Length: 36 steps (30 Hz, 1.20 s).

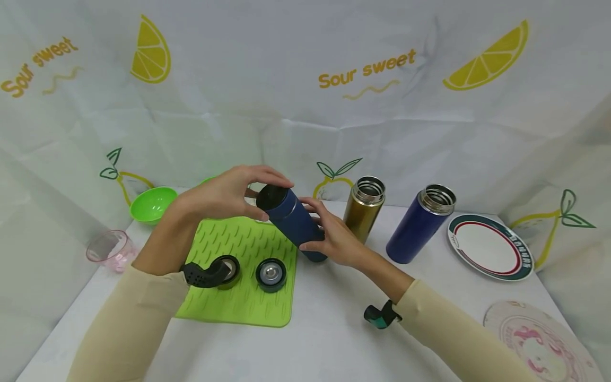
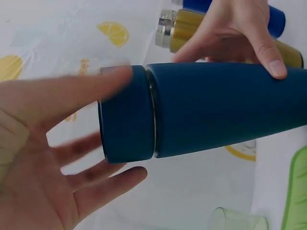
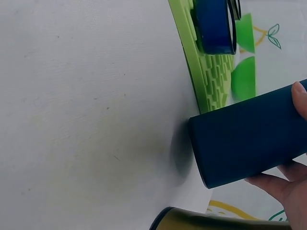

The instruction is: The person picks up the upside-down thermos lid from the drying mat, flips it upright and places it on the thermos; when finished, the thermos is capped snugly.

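A dark blue thermos bottle (image 1: 297,225) is tilted, its capped end toward the left and its base near the table beside the green mat. My right hand (image 1: 336,236) grips the bottle's body, thumb on the near side. At the upper end my left hand (image 1: 224,192) holds the bottle's lid (image 2: 127,115), thumb along one side and fingers around the other; the thumb is blurred in the left wrist view. A thin seam shows between lid and body. Two lids lie inside-up on the mat: a blue-rimmed lid (image 1: 271,275) and a gold lid (image 1: 229,271) partly behind the wrist camera.
An uncapped gold bottle (image 1: 364,209) and an uncapped blue bottle (image 1: 420,225) stand to the right. Further right lie a green-rimmed plate (image 1: 487,246) and a pink patterned plate (image 1: 539,339). The green mat (image 1: 238,310), a green bowl (image 1: 154,204) and a pink glass cup (image 1: 112,249) are left.
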### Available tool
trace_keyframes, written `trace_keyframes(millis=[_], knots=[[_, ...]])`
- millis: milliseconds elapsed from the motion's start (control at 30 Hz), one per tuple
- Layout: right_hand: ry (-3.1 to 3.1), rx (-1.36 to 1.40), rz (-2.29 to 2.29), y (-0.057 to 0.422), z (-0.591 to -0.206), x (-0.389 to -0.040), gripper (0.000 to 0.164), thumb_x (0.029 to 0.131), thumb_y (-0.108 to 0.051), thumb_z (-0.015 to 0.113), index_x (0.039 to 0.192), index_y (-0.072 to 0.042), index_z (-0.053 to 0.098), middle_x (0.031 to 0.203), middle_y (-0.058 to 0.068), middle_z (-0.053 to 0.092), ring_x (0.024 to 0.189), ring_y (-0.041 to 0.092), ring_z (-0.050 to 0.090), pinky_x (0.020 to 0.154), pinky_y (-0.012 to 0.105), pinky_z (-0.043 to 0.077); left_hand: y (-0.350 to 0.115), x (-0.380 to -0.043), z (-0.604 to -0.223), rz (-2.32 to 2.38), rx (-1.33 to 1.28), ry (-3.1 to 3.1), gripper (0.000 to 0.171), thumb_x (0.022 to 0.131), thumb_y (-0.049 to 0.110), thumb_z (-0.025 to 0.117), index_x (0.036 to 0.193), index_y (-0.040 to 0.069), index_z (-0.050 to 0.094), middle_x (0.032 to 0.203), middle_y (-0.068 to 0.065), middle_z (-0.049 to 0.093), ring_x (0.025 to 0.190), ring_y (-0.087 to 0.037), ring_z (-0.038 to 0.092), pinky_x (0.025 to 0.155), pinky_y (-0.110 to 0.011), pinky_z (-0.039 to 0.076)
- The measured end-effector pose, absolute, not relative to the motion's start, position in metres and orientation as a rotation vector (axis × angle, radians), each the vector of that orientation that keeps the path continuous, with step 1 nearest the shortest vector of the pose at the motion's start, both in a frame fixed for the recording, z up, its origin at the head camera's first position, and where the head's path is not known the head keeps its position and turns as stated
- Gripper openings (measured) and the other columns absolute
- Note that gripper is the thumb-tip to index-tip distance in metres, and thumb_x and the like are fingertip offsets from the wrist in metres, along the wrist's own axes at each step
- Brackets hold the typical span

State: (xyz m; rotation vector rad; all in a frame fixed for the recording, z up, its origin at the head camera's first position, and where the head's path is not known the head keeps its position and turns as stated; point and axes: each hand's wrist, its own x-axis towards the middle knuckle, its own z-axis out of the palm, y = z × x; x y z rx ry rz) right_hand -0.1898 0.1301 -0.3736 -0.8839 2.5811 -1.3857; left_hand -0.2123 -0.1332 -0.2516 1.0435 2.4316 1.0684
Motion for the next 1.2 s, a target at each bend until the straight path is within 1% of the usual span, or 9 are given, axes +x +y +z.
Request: trace_keyframes(millis=[233,333,500,700,833,900,1067,1133,1200], knots=[[2.544,-0.877,-1.441,0.133,-0.378,-0.190,0.097,0.084,-0.003,0.082,0.158,-0.020,0.022,0.160,0.022,0.040,0.142,0.049,0.048,0.110,0.064,0.045,-0.124,-0.209,-0.255,0.846,0.876,2.759,0.066,0.084,0.044,0.081,0.143,0.024,0.059,0.127,-0.008,0.060,0.116,-0.026,0.061,0.089,-0.044,0.055],[2.541,-0.849,-1.439,0.133,-0.377,-0.190,0.096,0.084,-0.004,0.082,0.158,-0.023,0.024,0.159,0.021,0.042,0.142,0.047,0.049,0.110,0.064,0.046,-0.124,-0.210,-0.256,0.919,0.894,2.706,0.060,0.085,0.035,0.082,0.140,0.021,0.063,0.127,-0.008,0.063,0.115,-0.026,0.062,0.089,-0.042,0.056],[2.554,-0.843,-1.408,0.132,-0.376,-0.190,0.097,0.083,-0.005,0.083,0.158,-0.023,0.025,0.159,0.021,0.043,0.141,0.046,0.050,0.109,0.063,0.047,-0.131,-0.210,-0.253,1.061,1.016,2.473,0.063,0.080,0.003,0.084,0.139,0.016,0.064,0.142,-0.006,0.056,0.133,-0.027,0.053,0.097,-0.048,0.059],[2.551,-0.888,-1.408,0.132,-0.377,-0.190,0.097,0.084,-0.005,0.082,0.159,-0.020,0.023,0.159,0.023,0.041,0.140,0.048,0.050,0.108,0.064,0.048,-0.127,-0.209,-0.257,0.912,0.935,2.661,0.066,0.083,0.035,0.085,0.143,0.022,0.061,0.133,-0.008,0.057,0.120,-0.026,0.058,0.090,-0.040,0.055],[2.552,-0.872,-1.417,0.133,-0.376,-0.189,0.097,0.083,-0.005,0.083,0.159,-0.021,0.023,0.159,0.023,0.042,0.140,0.048,0.050,0.107,0.065,0.048,-0.125,-0.209,-0.256,0.977,0.985,2.618,0.059,0.084,0.016,0.082,0.141,0.019,0.063,0.137,-0.008,0.061,0.126,-0.027,0.058,0.097,-0.046,0.057],[2.548,-0.856,-1.426,0.133,-0.374,-0.189,0.098,0.083,-0.004,0.083,0.159,-0.022,0.023,0.159,0.022,0.041,0.140,0.048,0.050,0.108,0.065,0.047,-0.125,-0.208,-0.255,1.016,1.025,2.551,0.071,0.080,0.006,0.084,0.145,0.018,0.059,0.148,-0.008,0.053,0.138,-0.028,0.051,0.104,-0.052,0.054],[2.538,-0.873,-1.431,0.134,-0.374,-0.190,0.096,0.084,-0.004,0.082,0.159,-0.020,0.023,0.160,0.023,0.041,0.141,0.049,0.049,0.109,0.064,0.047,-0.120,-0.207,-0.257,0.891,0.957,2.699,0.067,0.085,0.034,0.082,0.146,0.021,0.058,0.133,-0.007,0.058,0.118,-0.025,0.059,0.091,-0.042,0.055],[2.545,-0.887,-1.423,0.133,-0.374,-0.190,0.095,0.084,-0.005,0.082,0.158,-0.019,0.023,0.159,0.023,0.041,0.140,0.049,0.049,0.109,0.063,0.047,-0.120,-0.207,-0.256,0.905,0.963,2.697,0.058,0.088,0.030,0.080,0.142,0.020,0.062,0.128,-0.007,0.062,0.115,-0.025,0.061,0.090,-0.042,0.056],[2.549,-0.885,-1.427,0.133,-0.373,-0.191,0.096,0.084,-0.005,0.082,0.158,-0.018,0.023,0.159,0.023,0.041,0.140,0.049,0.050,0.108,0.064,0.047,-0.120,-0.206,-0.255,0.932,1.011,2.644,0.062,0.086,0.018,0.081,0.145,0.019,0.059,0.140,-0.007,0.058,0.127,-0.026,0.057,0.097,-0.047,0.056]])
